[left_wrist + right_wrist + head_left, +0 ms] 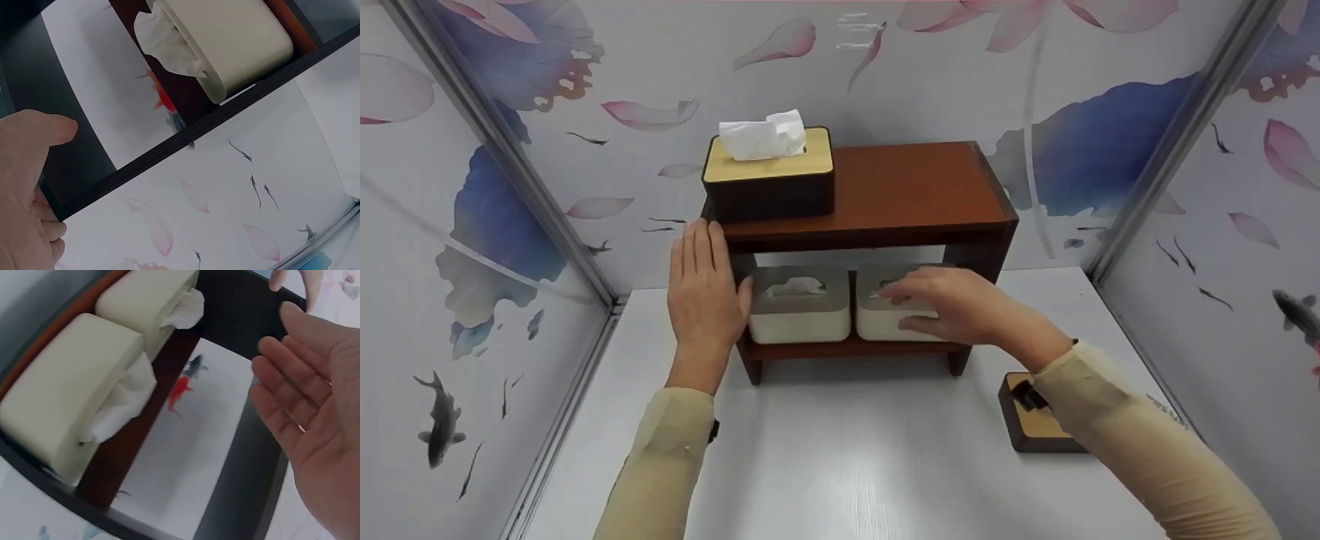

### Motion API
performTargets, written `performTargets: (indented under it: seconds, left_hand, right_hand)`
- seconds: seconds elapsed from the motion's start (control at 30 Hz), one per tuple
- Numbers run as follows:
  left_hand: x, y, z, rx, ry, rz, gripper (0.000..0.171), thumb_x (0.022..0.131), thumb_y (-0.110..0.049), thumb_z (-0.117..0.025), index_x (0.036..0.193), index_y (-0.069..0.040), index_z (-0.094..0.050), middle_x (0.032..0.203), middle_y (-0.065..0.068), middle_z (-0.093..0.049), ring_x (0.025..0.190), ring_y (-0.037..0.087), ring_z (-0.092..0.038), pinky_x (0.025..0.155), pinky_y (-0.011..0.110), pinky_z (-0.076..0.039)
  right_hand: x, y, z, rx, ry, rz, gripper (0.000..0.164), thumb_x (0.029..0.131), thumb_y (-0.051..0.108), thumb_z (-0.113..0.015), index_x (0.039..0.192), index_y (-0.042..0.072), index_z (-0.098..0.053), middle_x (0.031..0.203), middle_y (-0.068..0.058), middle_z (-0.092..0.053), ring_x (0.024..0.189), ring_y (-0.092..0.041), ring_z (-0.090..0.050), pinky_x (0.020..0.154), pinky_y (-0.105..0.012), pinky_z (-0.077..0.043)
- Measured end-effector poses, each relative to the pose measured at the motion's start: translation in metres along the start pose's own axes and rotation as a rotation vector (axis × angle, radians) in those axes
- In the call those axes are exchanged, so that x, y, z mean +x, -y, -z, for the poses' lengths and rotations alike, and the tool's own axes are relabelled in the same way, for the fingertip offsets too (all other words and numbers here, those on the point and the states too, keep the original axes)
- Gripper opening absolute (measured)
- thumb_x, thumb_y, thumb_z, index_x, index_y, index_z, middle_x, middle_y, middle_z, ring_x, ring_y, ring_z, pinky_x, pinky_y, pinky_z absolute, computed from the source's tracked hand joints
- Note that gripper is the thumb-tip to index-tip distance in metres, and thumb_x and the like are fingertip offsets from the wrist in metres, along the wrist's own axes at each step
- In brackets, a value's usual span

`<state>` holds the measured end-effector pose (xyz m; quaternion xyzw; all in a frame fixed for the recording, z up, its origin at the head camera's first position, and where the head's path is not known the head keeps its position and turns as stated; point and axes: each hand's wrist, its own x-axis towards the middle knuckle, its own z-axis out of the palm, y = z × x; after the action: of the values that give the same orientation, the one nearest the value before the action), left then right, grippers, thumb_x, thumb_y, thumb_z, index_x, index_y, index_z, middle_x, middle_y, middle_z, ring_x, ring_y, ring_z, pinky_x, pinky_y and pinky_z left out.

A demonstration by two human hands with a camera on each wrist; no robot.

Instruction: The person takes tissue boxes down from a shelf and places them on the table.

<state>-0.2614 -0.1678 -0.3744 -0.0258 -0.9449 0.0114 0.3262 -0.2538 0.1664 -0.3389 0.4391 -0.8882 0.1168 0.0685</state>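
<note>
A small brown wooden shelf [919, 187] stands on the white table. On its lower board sit two cream tissue boxes with grey tops side by side, a left one [799, 326] and a right one [877, 326], each with a white tissue sticking out. My left hand [705, 289] lies along the shelf's left side panel, fingers straight and touching it. In the left wrist view, the thumb shows at the panel's front. My right hand [956, 304] hovers in front of the right box, fingers loosely bent, holding nothing; it hides part of that box.
A black tissue box [769, 196] with a wooden lid and raised white tissue stands on the shelf's top left. Another dark box [1020, 431] with a wooden lid lies on the table at the right, partly under the right sleeve. Printed panels [915, 97] enclose the table.
</note>
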Motion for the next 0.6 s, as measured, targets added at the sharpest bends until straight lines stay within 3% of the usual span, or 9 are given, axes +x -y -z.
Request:
performTargets:
  seconds: [0.13, 0.3, 0.43, 0.6]
  left_hand:
    - [-0.001, 0.0, -0.001, -0.004, -0.003, 0.001, 0.085, 0.091, -0.037, -0.066, 0.152, 0.003, -0.023, 0.156, 0.022, -0.031, 0.147, 0.034, -0.028, 0.125, 0.042, -0.019]
    - [-0.001, 0.0, -0.001, -0.004, 0.01, 0.001, 0.086, 0.091, -0.038, -0.066, 0.153, 0.002, -0.021, 0.157, 0.022, -0.028, 0.148, 0.034, -0.027, 0.125, 0.042, -0.018]
    - [0.0, 0.001, 0.0, 0.0, 0.015, 0.006, 0.087, 0.091, -0.038, -0.065, 0.153, 0.002, -0.02, 0.158, 0.022, -0.027, 0.148, 0.034, -0.026, 0.125, 0.042, -0.016]
    - [0.0, -0.001, 0.0, -0.009, 0.013, 0.003, 0.086, 0.091, -0.037, -0.065, 0.153, 0.002, -0.021, 0.158, 0.022, -0.027, 0.148, 0.034, -0.026, 0.125, 0.042, -0.016]
  right_hand:
    - [0.019, 0.002, 0.015, -0.048, -0.154, 0.07, 0.042, 0.09, 0.024, -0.07, 0.131, 0.016, -0.061, 0.119, -0.003, -0.067, 0.106, -0.018, -0.064, 0.088, -0.038, -0.056]
    - [0.046, 0.001, 0.031, -0.079, -0.28, 0.018, 0.057, 0.088, 0.025, -0.073, 0.14, 0.011, -0.052, 0.134, -0.008, -0.058, 0.123, -0.025, -0.054, 0.105, -0.043, -0.045]
    - [0.069, -0.001, 0.039, -0.074, -0.286, -0.092, 0.065, 0.089, 0.031, -0.071, 0.145, 0.01, -0.044, 0.144, -0.01, -0.047, 0.135, -0.028, -0.043, 0.114, -0.046, -0.035]
    - [0.094, -0.004, 0.046, -0.079, -0.22, -0.222, 0.07, 0.091, 0.035, -0.069, 0.149, 0.012, -0.038, 0.151, -0.009, -0.041, 0.142, -0.027, -0.035, 0.119, -0.047, -0.029]
